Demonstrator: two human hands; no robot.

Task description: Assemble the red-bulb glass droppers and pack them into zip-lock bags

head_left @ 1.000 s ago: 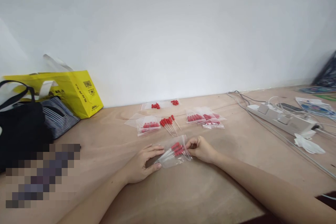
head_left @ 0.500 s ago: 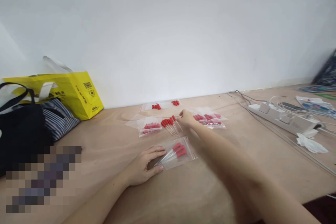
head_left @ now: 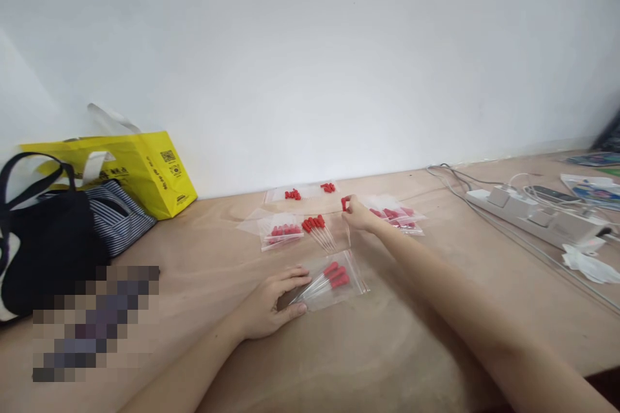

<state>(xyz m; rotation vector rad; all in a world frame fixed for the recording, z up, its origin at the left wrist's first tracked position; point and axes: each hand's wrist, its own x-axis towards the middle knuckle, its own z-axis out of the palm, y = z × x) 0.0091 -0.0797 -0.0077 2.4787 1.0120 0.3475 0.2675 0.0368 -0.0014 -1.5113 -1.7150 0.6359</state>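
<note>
In the head view, my right hand (head_left: 357,213) pinches the red bulb of a single dropper (head_left: 345,203), whose thin clear tube hangs down below the fingers. Just left of it, several loose droppers (head_left: 314,224) lie fanned out on the table with their red bulbs away from me. My left hand (head_left: 272,300) rests flat with fingers and thumb spread, touching the left end of a clear zip bag (head_left: 320,300). Inside that bag lie 3 droppers (head_left: 338,274), bulbs toward the bag's right end, where the red zip line is.
Filled zip bags lie left (head_left: 271,242) and right (head_left: 411,227) of the loose droppers. Farther back, a clear pack (head_left: 310,193) holds more red bulbs. A yellow bag (head_left: 162,200) and black bag (head_left: 53,251) stand left; a power strip (head_left: 533,216) with cables lies right.
My right hand has moved a little right and lifted one dropper away from the loose group. My left hand stays on the zip bag. The camera view has shifted slightly.
</note>
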